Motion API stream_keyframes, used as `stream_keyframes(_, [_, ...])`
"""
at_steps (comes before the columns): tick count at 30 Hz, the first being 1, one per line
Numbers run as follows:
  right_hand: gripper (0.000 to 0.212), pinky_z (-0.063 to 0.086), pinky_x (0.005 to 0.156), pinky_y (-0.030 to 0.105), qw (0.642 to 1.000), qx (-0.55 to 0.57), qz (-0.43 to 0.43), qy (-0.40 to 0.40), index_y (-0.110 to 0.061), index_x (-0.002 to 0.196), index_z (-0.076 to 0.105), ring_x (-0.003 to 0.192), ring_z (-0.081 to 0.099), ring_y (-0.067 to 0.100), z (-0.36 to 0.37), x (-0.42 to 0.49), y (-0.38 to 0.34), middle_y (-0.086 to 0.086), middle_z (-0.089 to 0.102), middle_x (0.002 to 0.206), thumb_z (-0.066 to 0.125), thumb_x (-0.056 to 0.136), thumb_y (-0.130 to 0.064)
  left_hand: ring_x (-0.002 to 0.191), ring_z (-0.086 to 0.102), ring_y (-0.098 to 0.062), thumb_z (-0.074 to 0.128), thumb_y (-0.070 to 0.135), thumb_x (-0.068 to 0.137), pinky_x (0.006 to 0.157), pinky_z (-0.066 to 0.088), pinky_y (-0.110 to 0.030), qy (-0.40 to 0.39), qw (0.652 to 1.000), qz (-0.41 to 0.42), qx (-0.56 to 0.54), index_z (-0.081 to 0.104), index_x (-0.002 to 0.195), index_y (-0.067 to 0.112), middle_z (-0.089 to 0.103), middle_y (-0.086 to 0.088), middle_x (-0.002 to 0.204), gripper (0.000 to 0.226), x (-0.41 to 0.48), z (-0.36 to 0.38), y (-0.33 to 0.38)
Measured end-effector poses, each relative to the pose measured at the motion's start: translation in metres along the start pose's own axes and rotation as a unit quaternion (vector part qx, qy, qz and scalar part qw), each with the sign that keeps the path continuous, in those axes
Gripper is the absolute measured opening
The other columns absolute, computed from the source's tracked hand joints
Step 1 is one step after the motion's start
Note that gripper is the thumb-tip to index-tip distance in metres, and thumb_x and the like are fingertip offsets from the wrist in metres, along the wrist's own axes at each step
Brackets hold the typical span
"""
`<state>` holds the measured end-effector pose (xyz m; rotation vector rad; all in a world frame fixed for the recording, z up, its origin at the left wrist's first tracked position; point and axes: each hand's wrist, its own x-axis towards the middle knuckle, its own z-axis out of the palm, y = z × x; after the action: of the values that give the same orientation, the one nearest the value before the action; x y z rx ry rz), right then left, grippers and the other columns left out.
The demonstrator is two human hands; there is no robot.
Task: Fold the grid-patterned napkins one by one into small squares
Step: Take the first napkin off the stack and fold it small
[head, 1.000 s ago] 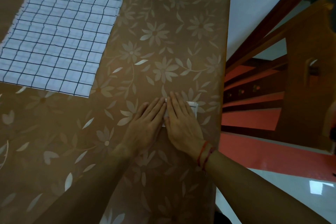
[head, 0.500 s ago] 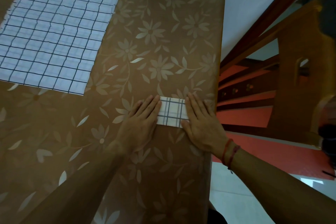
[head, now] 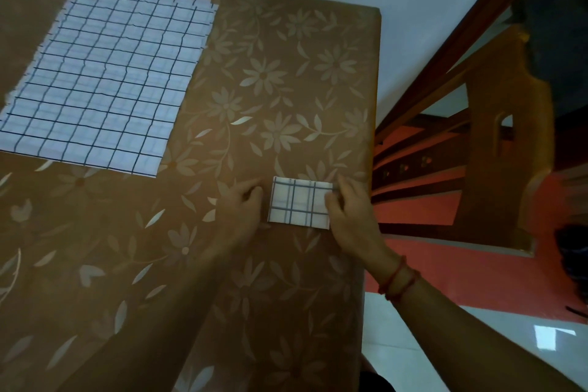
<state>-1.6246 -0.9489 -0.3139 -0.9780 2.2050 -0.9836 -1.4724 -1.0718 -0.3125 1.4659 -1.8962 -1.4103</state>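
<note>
A small folded grid-patterned napkin point(head: 299, 202) lies flat near the table's right edge. My left hand point(head: 240, 210) rests just left of it, fingers curled, touching or almost touching its left edge. My right hand point(head: 351, 216) is at its right edge with fingertips curled onto that edge, seeming to pinch it. A stack of unfolded grid napkins point(head: 105, 83) lies spread flat at the far left of the table.
The table carries a brown floral cloth point(head: 270, 105); its right edge runs close beside the folded napkin. Beyond that edge stand a wooden chair point(head: 496, 143) and red and white floor. A white wall lies behind the table.
Both hands pressed together on the folded napkin, then slid apart to its sides. Now the fingers have curled in at the left and right edges.
</note>
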Motion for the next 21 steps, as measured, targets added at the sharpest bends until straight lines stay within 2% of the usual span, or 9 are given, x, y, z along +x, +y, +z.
stream_keyframes(1, [0.014,0.044,0.085,0.029,0.997,0.058,0.054,0.017,-0.019,0.094,0.056,0.095,0.056,0.016,-0.001,-0.003,-0.003,-0.002,0.06,0.101,0.043,0.097,-0.023,0.083,0.062,-0.001,0.049,0.009,0.097,0.058,0.047,-0.01,0.007,0.996,-0.057,-0.064,0.067,0.098,0.024,0.065,0.011,0.091,0.023,0.0,0.001,-0.001])
stream_keyframes(2, [0.019,0.05,0.081,0.034,0.988,0.106,0.11,0.015,-0.019,0.09,0.06,0.091,0.06,0.017,0.0,-0.006,-0.005,-0.003,0.065,0.095,0.043,0.097,-0.026,0.086,0.066,-0.009,0.05,0.009,0.097,0.057,0.05,-0.013,0.008,0.987,-0.1,-0.126,0.071,0.095,0.02,0.07,0.004,0.092,0.024,0.001,0.003,-0.003])
stream_keyframes(3, [0.024,0.054,0.082,0.038,0.976,0.151,0.157,0.006,-0.017,0.092,0.064,0.09,0.064,0.018,0.002,-0.009,-0.006,-0.001,0.069,0.092,0.043,0.096,-0.029,0.089,0.069,-0.015,0.05,0.008,0.096,0.058,0.052,-0.016,0.004,0.978,-0.131,-0.163,0.073,0.092,0.019,0.072,-0.002,0.094,0.026,0.002,0.005,-0.005])
stream_keyframes(6, [0.029,0.053,0.088,0.051,0.944,0.232,0.233,0.003,-0.015,0.094,0.066,0.096,0.067,0.027,0.008,-0.011,-0.006,0.008,0.072,0.095,0.048,0.088,-0.037,0.09,0.07,-0.015,0.046,0.004,0.097,0.066,0.056,-0.021,-0.022,0.96,-0.179,-0.214,0.072,0.095,0.011,0.073,-0.009,0.1,0.027,0.0,0.01,-0.003])
stream_keyframes(8, [0.033,0.053,0.088,0.055,0.935,0.251,0.249,0.006,-0.013,0.094,0.067,0.098,0.066,0.032,0.01,-0.007,-0.006,0.012,0.071,0.097,0.049,0.083,-0.038,0.091,0.069,-0.016,0.046,0.002,0.096,0.076,0.056,-0.025,-0.022,0.957,-0.182,-0.223,0.072,0.096,0.008,0.072,-0.01,0.099,0.027,-0.003,0.012,0.0])
stream_keyframes(10, [0.028,0.054,0.088,0.053,0.931,0.26,0.257,-0.001,-0.021,0.09,0.072,0.097,0.067,0.028,0.009,-0.004,-0.006,0.007,0.073,0.095,0.049,0.083,-0.035,0.094,0.068,-0.019,0.045,0.001,0.096,0.082,0.055,-0.029,-0.018,0.955,-0.187,-0.229,0.072,0.093,0.009,0.072,-0.012,0.1,0.028,-0.004,0.012,0.001])
stream_keyframes(14, [0.027,0.054,0.087,0.054,0.931,0.259,0.256,-0.008,-0.021,0.087,0.073,0.097,0.068,0.028,0.007,0.0,-0.004,0.006,0.074,0.092,0.049,0.084,-0.032,0.102,0.066,-0.021,0.043,0.001,0.097,0.088,0.054,-0.028,-0.023,0.95,-0.2,-0.239,0.066,0.111,-0.002,0.069,-0.014,0.107,0.027,-0.007,0.012,-0.002])
stream_keyframes(18, [0.027,0.054,0.088,0.053,0.92,0.285,0.27,0.001,-0.024,0.081,0.075,0.096,0.069,0.026,0.005,0.0,-0.009,0.006,0.074,0.091,0.049,0.089,-0.026,0.099,0.066,-0.019,0.044,0.002,0.097,0.081,0.053,-0.024,-0.014,0.949,-0.195,-0.247,0.067,0.106,0.0,0.069,-0.014,0.106,0.025,-0.005,0.013,-0.002])
stream_keyframes(21, [0.028,0.054,0.088,0.053,0.91,0.307,0.277,0.013,-0.018,0.08,0.075,0.097,0.068,0.029,0.005,-0.003,-0.011,0.008,0.074,0.091,0.05,0.091,-0.02,0.095,0.068,-0.019,0.045,0.005,0.097,0.071,0.055,-0.023,-0.006,0.959,-0.183,-0.215,0.07,0.105,0.004,0.071,-0.01,0.103,0.026,-0.001,0.013,-0.002])
